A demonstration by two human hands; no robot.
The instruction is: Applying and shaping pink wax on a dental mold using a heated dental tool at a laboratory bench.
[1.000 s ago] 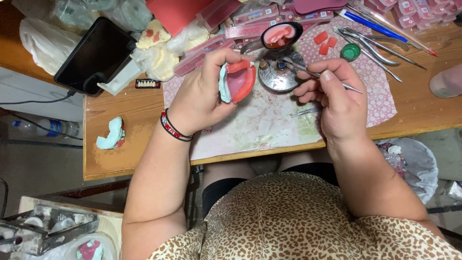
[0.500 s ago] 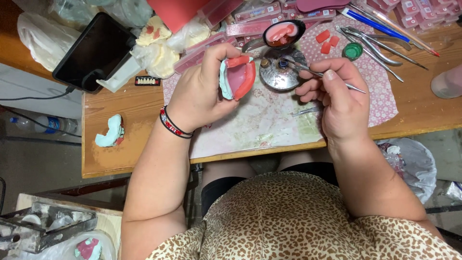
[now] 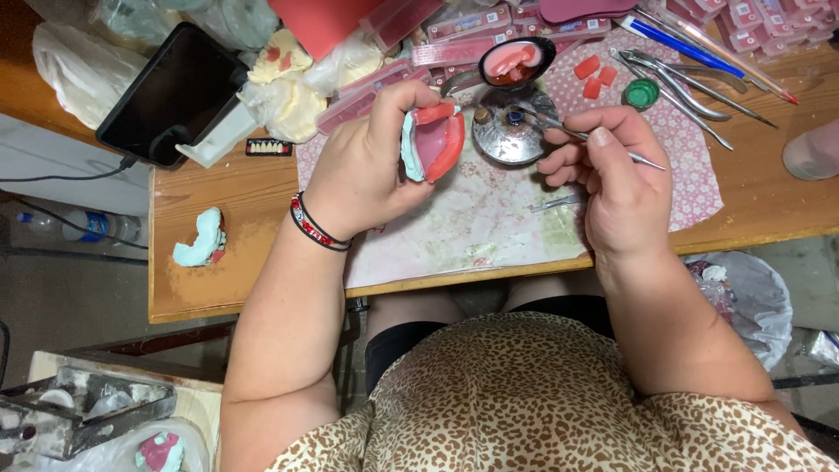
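Hands of a seated person work above a wooden bench, seen from overhead. Nearest, the left hand is curled around a pale green dental cast carrying a red wax denture base, thumb and fingers gripping its edges, wax side turned toward the right. The right hand is pinched closed on a thin metal wax carving instrument, its tip pointing left toward the cast. The step appears to be shaping wax on the base; the tip would need to meet the wax rim precisely. Just beyond both hands sits a round metal spirit burner, then a small bowl of pink wax.
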